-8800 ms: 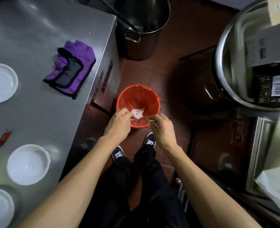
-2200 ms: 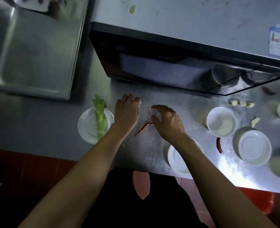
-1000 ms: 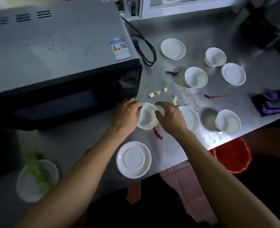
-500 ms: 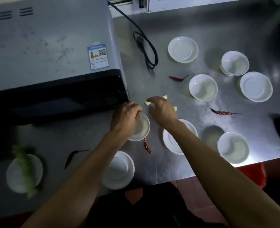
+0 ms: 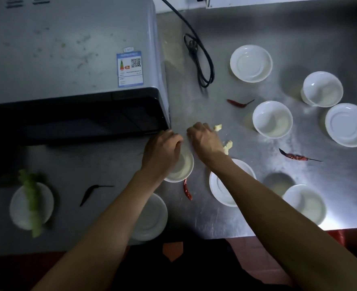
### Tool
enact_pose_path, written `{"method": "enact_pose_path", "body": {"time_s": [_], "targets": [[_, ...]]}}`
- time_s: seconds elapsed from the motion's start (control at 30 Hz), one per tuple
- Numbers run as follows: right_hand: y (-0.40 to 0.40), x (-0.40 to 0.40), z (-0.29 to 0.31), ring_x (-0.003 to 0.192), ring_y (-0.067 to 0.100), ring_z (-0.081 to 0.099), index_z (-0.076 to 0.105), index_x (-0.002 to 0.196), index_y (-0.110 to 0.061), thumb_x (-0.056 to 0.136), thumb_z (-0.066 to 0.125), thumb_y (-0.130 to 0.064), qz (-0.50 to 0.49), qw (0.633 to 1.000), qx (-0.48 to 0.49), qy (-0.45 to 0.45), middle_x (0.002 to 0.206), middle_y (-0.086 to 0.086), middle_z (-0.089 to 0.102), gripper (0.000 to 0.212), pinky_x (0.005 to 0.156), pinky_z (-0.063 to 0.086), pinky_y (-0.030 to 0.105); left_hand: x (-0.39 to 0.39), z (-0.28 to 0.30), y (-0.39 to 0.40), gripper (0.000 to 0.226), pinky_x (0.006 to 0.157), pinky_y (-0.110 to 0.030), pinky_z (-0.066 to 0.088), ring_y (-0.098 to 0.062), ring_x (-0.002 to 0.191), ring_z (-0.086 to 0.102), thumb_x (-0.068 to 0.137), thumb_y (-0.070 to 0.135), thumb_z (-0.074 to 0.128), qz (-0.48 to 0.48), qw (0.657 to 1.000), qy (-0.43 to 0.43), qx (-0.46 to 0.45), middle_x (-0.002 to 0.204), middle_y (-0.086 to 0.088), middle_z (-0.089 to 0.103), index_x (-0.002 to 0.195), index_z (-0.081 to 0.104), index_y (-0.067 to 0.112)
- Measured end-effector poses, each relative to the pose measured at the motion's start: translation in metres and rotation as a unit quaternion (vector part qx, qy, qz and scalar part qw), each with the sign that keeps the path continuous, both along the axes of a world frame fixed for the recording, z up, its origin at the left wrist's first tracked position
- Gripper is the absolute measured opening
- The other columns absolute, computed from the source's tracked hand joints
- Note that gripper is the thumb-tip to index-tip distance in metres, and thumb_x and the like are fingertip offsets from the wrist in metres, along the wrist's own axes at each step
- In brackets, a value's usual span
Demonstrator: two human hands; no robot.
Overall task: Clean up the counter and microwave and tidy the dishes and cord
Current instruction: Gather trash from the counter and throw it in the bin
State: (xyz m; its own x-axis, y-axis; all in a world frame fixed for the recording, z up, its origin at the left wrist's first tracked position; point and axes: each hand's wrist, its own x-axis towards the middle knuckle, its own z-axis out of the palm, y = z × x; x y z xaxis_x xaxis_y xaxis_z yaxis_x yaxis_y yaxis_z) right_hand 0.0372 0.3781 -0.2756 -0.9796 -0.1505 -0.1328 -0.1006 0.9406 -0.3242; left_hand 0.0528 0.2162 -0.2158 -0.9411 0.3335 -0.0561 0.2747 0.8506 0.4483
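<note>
Scraps are getting cleared: right hand (image 5: 204,139), now reaching past the bowl (image 5: 181,166), is curling over yellow bits (image 5: 228,146) on the bench (image 5: 215,217); left hand (image 5: 160,154) is gripping that bowl.

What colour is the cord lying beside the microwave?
Black. The cord lies looped on the steel counter, right of the microwave, seen in the head view.

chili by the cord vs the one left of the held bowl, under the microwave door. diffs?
The chili near the cord looks red; the chili below the microwave looks almost black, though it lies in shadow. The red one lies nearly level with its stem pointing right; the dark one slants, its tip lower left. The red one sits among empty white bowls; the dark one beside the dish of greens. Both are loose dried chilies on the steel counter.
</note>
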Motion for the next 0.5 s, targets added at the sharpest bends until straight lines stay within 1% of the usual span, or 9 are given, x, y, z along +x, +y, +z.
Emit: {"method": "enact_pose_path", "body": {"time_s": [0.07,0.17,0.27,0.37,0.5], "targets": [[0.0,0.003,-0.003,0.087,0.039,0.059,0.068,0.099,-0.003,0.083,0.062,0.007,-0.003,1.0,-0.01,0.009,0.093,0.02,0.061,0.02,0.068,0.049,0.041,0.002,0.002,-0.001,0.016,0.074,-0.037,0.048,-0.026,0.087,0.058,0.096,0.019,0.054,0.0,1.0,-0.002,0.004,0.094,-0.005,0.064,0.097,0.069,0.015],[0.001,0.011,-0.002,0.088,0.039,0.059,0.067,0.101,-0.004,0.089,0.059,0.001,-0.024,1.0,-0.018,0.008,0.094,0.018,0.061,0.016,0.068,0.05,0.043,0.005,0.004,-0.005,0.016,0.074,-0.038,0.047,-0.025,0.087,0.056,0.096,0.02,0.052,-0.008,1.0,-0.004,0.006,0.093,-0.004,0.062,0.095,0.067,0.016],[0.002,0.024,0.005,0.085,0.04,0.061,0.07,0.1,-0.006,0.084,0.064,0.002,-0.075,0.996,-0.045,0.037,0.094,0.017,0.064,0.02,0.064,0.049,0.042,0.009,0.005,-0.009,0.014,0.073,-0.039,0.046,-0.026,0.087,0.056,0.091,0.019,0.054,-0.002,1.0,-0.002,0.011,0.091,-0.004,0.061,0.092,0.068,0.016],[0.003,0.041,0.019,0.084,0.04,0.061,0.07,0.098,-0.006,0.078,0.068,0.003,-0.123,0.987,-0.065,0.084,0.093,0.016,0.066,0.022,0.059,0.048,0.04,0.014,0.009,-0.011,0.009,0.069,-0.038,0.048,-0.028,0.086,0.057,0.089,0.014,0.059,-0.019,1.0,0.007,0.018,0.088,-0.003,0.061,0.088,0.067,0.016],[0.002,0.072,0.041,0.085,0.037,0.059,0.069,0.096,-0.009,0.079,0.068,0.0,-0.174,0.973,-0.084,0.125,0.092,0.011,0.064,0.019,0.062,0.049,0.039,0.02,0.015,-0.008,0.008,0.07,-0.034,0.048,-0.025,0.088,0.058,0.09,0.013,0.062,-0.064,0.997,0.013,0.029,0.09,-0.003,0.063,0.09,0.069,0.016]]}}
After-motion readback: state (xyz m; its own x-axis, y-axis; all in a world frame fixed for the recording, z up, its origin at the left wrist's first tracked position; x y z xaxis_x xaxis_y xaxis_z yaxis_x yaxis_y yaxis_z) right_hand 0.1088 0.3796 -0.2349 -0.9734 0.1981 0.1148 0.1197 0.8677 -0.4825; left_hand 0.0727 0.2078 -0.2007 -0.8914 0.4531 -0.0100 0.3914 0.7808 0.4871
